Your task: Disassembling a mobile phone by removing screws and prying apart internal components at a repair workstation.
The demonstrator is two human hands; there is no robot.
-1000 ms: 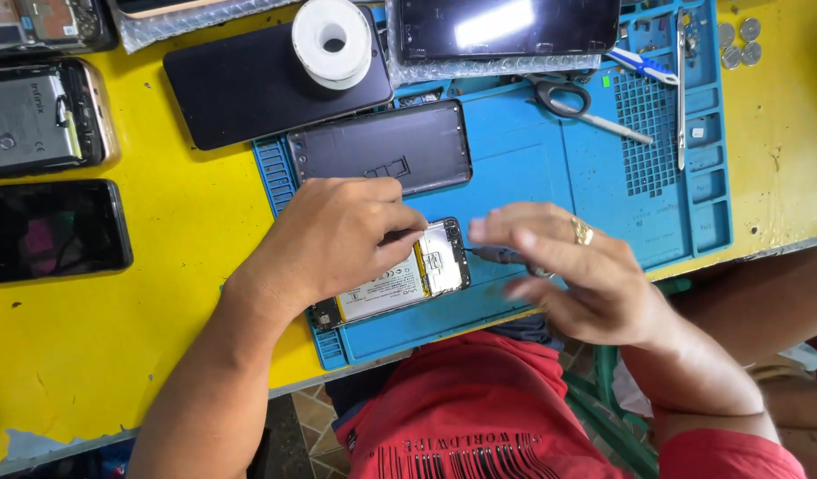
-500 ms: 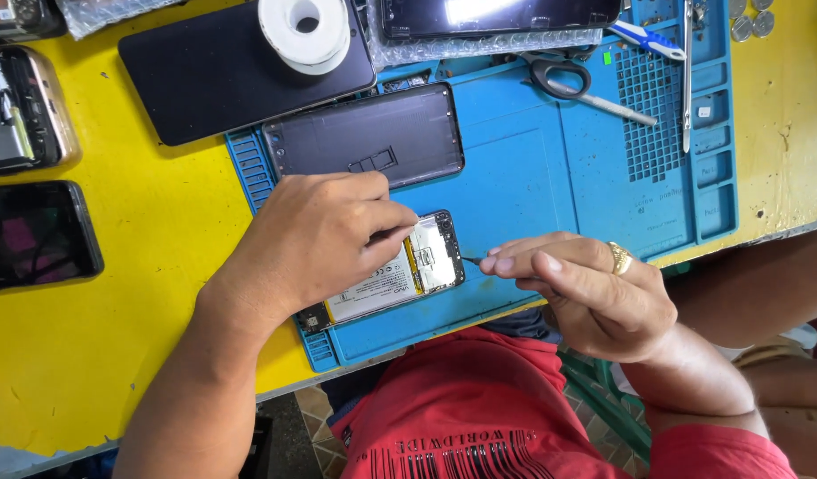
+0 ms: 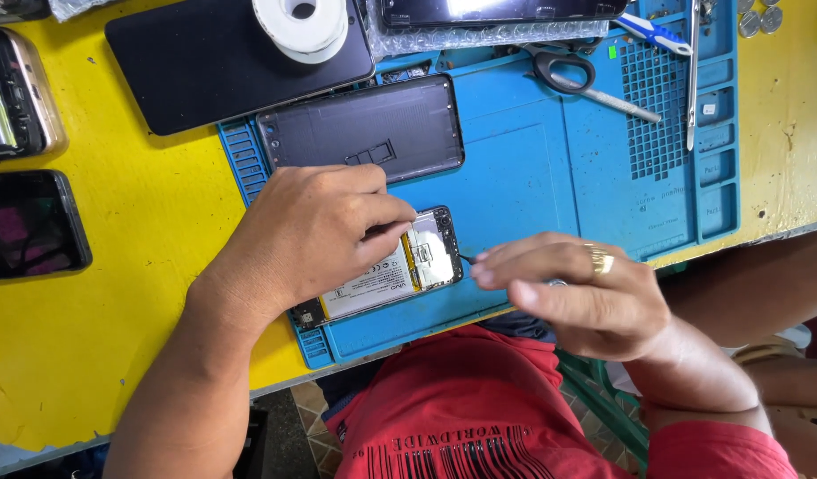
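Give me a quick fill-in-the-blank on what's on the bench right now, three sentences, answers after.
1. The left hand presses down on an opened phone that lies on a ____ work mat.
2. The right hand wears a gold ____ on one finger.
3. The scissors lie on the mat, and the roll of white tape rests on a ____ panel.

Missing words: blue; ring; black

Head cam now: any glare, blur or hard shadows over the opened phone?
Head view: even daylight, shadows soft. Glare only on the glossy dark screen at the top edge. The right hand is slightly motion-blurred at the fingertips, and its thin dark tool tip is barely resolved. The opened phone with white battery is sharp, half covered by the left hand on the blue mat.
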